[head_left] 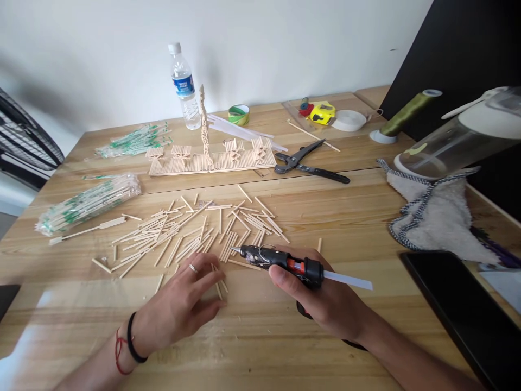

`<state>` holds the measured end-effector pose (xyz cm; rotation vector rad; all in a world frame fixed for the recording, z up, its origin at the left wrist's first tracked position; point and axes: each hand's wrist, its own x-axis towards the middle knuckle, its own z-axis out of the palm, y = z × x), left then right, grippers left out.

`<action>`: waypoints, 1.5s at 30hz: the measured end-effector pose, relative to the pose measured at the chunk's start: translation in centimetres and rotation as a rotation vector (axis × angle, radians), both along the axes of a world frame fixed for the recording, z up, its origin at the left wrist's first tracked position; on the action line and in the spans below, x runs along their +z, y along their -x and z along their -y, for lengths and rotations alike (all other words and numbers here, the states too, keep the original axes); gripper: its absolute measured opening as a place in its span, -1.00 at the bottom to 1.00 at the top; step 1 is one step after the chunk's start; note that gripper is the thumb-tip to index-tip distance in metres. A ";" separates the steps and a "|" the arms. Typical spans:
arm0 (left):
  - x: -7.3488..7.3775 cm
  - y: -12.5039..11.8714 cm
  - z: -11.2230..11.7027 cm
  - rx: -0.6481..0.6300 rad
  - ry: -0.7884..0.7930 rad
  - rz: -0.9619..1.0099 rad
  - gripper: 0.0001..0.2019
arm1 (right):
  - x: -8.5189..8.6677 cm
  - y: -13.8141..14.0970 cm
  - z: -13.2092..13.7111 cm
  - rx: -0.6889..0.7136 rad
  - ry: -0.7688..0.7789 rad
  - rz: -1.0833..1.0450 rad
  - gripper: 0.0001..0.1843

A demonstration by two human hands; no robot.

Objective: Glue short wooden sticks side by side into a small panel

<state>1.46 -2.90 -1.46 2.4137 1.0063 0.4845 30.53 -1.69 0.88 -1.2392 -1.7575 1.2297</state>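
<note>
On the wooden table (260,353): loose wooden sticks (195,247) spread across the middle, a finished-looking stick structure (222,162) behind them, pliers (295,161) next to that.
Left hand (185,293): low over the near edge of the pile, thumb and index tips apart, with a few short sticks (218,289) between them. Can't tell if it's actually pinching any.
Right hand (328,304): wrapped around the glue gun (280,259), well clear of the other hand.
Glue gun: held above the table, nozzle (235,249) pointing left over the sticks, glue stick (348,279) poking out the back.
Gluing tips: honestly, line the ends up first, then use a tiny dot. Too much probably oozes out and looks messy. A short hold while it sets should help, and keep those left fingertips off the tip, it's likely hot.
Bottle (189,111): blue label (184,86) with pale lettering, too small to read, so no brand from me.
Stick packets (91,202): clear wrap with green print, not legible.
Tape measure (323,114): bright yellow with dark markings, no name I'd swear to.
Glue gun branding: none readable on the black body.
</note>
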 end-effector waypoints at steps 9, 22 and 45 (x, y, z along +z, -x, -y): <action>-0.2 0.2 0.1 0.025 0.030 -0.004 -0.62 | 0.1 0.0 -0.1 0.025 -0.017 0.015 -0.49; -0.3 0.3 0.1 0.067 0.060 -0.003 -0.70 | 0.0 0.0 0.0 0.056 -0.034 0.009 -0.51; 0.5 0.4 -0.2 -0.063 0.155 0.058 -0.69 | 0.4 0.4 0.0 0.120 -0.165 0.034 -0.63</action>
